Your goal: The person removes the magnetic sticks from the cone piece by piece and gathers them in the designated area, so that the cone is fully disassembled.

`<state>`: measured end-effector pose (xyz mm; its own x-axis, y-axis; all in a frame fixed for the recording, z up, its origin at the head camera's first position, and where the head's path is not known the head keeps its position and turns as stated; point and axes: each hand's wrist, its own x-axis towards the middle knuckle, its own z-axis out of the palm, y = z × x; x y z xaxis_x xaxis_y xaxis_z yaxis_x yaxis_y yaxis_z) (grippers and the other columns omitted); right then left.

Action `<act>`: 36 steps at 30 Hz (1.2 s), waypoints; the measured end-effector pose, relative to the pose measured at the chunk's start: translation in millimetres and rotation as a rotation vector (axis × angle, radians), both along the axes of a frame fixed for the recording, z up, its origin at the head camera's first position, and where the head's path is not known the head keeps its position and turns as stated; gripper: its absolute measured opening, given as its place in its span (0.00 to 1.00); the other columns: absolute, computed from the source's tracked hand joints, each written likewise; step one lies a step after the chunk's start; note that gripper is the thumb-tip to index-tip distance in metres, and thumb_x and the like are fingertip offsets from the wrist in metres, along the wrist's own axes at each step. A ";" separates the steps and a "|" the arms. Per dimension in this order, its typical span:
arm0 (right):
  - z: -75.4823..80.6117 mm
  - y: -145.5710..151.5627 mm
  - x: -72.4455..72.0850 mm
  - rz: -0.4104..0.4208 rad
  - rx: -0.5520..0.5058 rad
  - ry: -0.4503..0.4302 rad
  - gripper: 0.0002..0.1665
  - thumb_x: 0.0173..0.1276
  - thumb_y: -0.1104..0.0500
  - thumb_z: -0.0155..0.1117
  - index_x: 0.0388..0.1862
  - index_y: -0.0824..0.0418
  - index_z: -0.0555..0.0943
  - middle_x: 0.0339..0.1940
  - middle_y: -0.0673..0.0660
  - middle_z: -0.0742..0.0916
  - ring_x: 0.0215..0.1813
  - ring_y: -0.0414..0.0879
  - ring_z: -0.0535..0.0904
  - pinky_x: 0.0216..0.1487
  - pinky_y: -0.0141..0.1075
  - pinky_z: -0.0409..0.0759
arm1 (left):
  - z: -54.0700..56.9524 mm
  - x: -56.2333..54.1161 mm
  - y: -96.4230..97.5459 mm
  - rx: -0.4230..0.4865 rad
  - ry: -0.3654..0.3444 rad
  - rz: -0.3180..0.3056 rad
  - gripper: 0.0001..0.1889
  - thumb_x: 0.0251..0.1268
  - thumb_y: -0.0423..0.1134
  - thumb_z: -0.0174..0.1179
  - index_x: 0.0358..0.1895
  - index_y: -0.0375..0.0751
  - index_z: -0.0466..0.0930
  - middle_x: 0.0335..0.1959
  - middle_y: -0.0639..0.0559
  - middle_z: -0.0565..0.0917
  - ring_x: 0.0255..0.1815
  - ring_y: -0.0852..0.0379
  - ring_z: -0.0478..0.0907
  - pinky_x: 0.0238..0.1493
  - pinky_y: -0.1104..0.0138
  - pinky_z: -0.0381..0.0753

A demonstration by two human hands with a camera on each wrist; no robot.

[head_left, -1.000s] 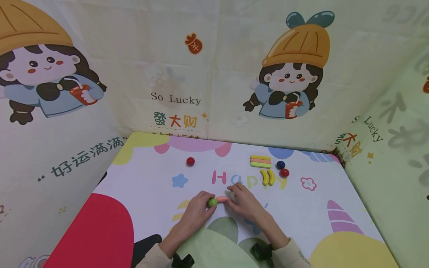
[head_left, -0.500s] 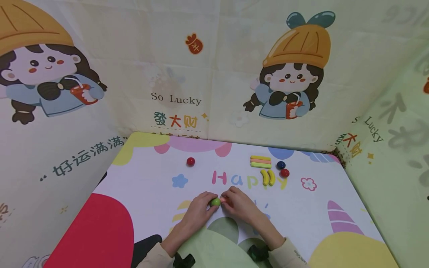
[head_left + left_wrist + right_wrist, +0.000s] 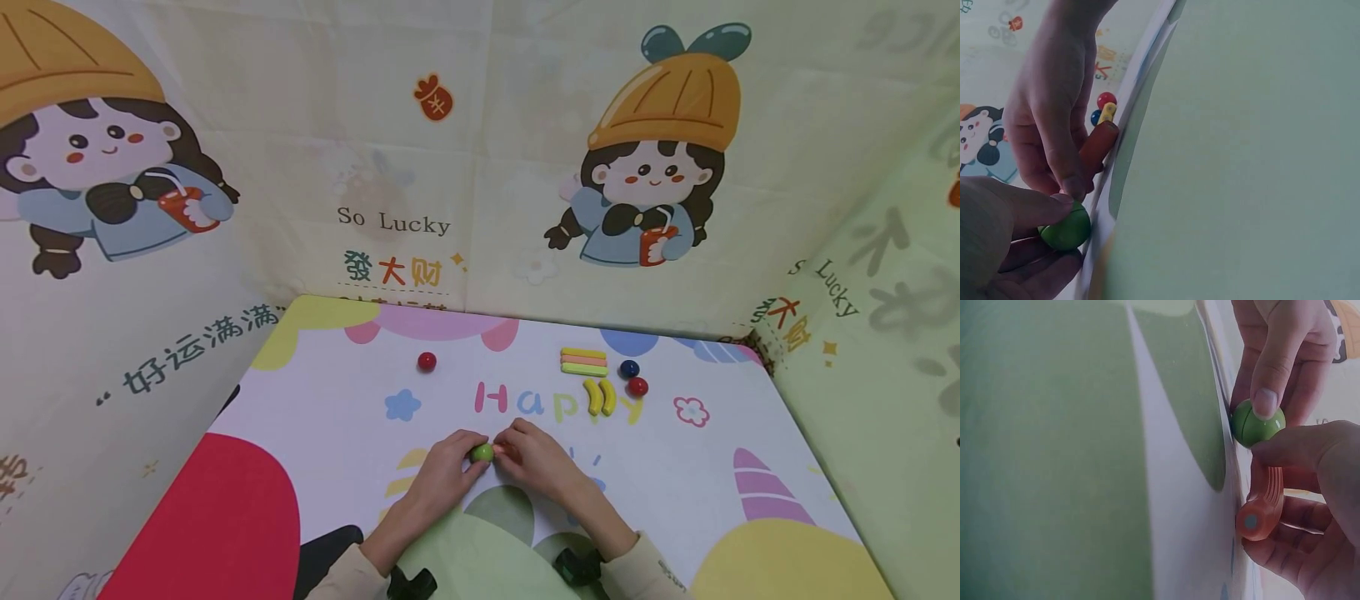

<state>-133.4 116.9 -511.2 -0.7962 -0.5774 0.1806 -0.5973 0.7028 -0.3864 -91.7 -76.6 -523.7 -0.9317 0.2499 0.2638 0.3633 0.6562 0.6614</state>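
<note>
My left hand [image 3: 446, 463] pinches a shiny green ball [image 3: 482, 452] between thumb and fingers, just above the printed mat. A seam line runs round the ball [image 3: 1259, 424] in the right wrist view. Thumb and fingers of my right hand [image 3: 542, 460] grip a short curved orange-pink rod [image 3: 1266, 503]. The rod has ridges along its side and a grey disc at its near end. Its other end points at the ball; the right thumb hides whether the two touch. In the head view the fingers cover most of the rod.
Farther back lie a single red ball [image 3: 427, 362], a row of yellow, orange and green straight sticks [image 3: 583, 362], two curved yellow rods [image 3: 599, 397], a dark blue ball [image 3: 628, 369] and another red ball [image 3: 637, 387]. A printed cloth wall [image 3: 510, 287] stands behind the table.
My right hand has moved left, bringing the curved rod close to the green ball, and its fingers have closed round the rod. The left hand has shifted slightly right; little differs over the last half second.
</note>
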 end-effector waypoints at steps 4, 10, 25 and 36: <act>-0.8 0.5 0.3 -0.006 -0.005 -0.009 0.10 0.66 0.53 0.70 0.44 0.54 0.86 0.33 0.46 0.80 0.35 0.36 0.70 0.40 0.29 0.78 | -0.8 -0.1 0.3 0.003 0.005 -0.001 0.18 0.62 0.36 0.70 0.55 0.37 0.82 0.50 0.46 0.85 0.46 0.55 0.83 0.50 0.63 0.86; -1.8 1.5 -0.1 -0.008 -0.020 -0.017 0.10 0.67 0.53 0.69 0.44 0.54 0.85 0.33 0.45 0.80 0.35 0.36 0.70 0.39 0.28 0.77 | -1.5 0.6 0.5 0.012 0.015 0.000 0.18 0.62 0.36 0.70 0.54 0.36 0.83 0.50 0.46 0.85 0.45 0.56 0.83 0.48 0.64 0.87; 1.3 5.3 -1.4 -0.077 -0.051 -0.058 0.08 0.66 0.56 0.71 0.41 0.57 0.84 0.34 0.48 0.78 0.35 0.37 0.70 0.38 0.29 0.77 | -0.9 -1.2 0.3 0.020 0.001 -0.007 0.18 0.61 0.33 0.70 0.54 0.35 0.82 0.49 0.46 0.85 0.42 0.56 0.82 0.46 0.65 0.87; 1.5 13.5 0.2 -0.143 -0.019 -0.136 0.13 0.68 0.48 0.69 0.39 0.55 0.84 0.31 0.45 0.77 0.32 0.37 0.70 0.35 0.28 0.75 | -1.7 -2.2 -0.6 0.009 -0.004 -0.004 0.17 0.61 0.34 0.70 0.53 0.35 0.83 0.48 0.46 0.85 0.42 0.56 0.82 0.45 0.65 0.87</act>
<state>-133.2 130.4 -509.7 -0.8879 -0.4538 0.0757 -0.4330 0.7686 -0.4709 -93.9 -77.1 -525.4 -0.9317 0.2515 0.2621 0.3633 0.6483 0.6691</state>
